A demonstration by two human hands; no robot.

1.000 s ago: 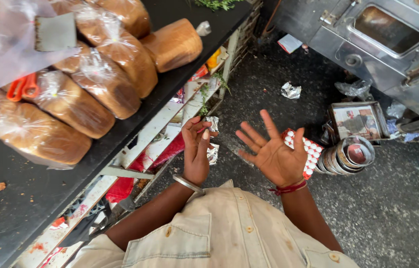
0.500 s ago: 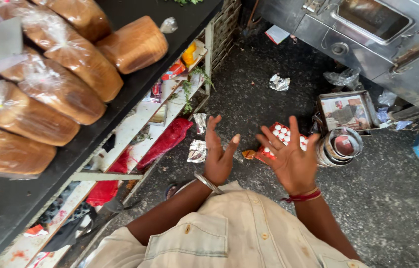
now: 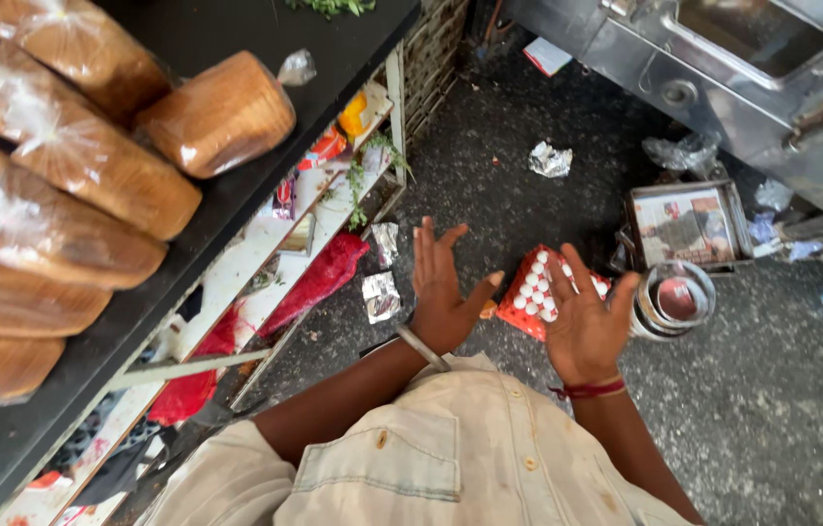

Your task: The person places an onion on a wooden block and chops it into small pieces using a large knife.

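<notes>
- Left hand (image 3: 441, 292) is raised over the floor (image 3: 489, 185), fingers spread wide, holding nothing; a metal bangle sits at its wrist
- Right hand (image 3: 585, 326) is just beside it, also spread open and empty, with a red thread at the wrist
- Red egg tray (image 3: 531, 297) lies on the floor between and below both hands
- Wrapped bread loaves (image 3: 217, 112) crowd the dark tabletop (image 3: 236, 29) at left

Wrapped bread loaves (image 3: 90, 166) lie on a counter (image 3: 334, 49) at left; an egg tray (image 3: 533, 297) sits on the floor (image 3: 772, 409) beyond both raised hands, beside stacked bowls (image 3: 674, 297).
</notes>
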